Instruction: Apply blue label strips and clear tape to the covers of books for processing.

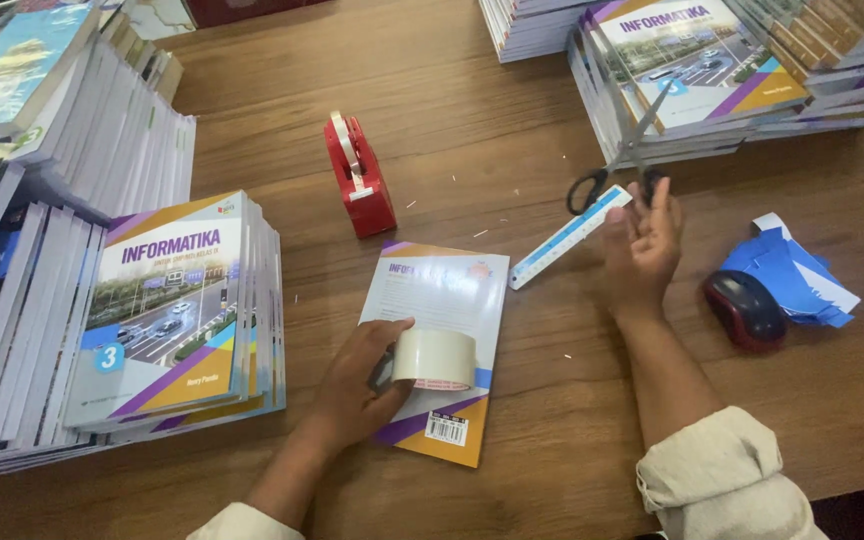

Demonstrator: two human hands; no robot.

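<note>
Tape roll point(434, 358) rests on a book point(439, 350) lying back-up on the table point(472, 130), gripped by the left hand point(357, 385) and pinning it flat, while the right hand point(642, 245), fingers loosely spread and empty, hovers near scissors point(620, 160) and ruler point(570, 237).

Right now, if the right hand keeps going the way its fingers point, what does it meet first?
The right hand points up-table, fingertips already at the black scissor handles. The scissors come first, then likely the book stack their blades lean on; depth is unclear.
</note>
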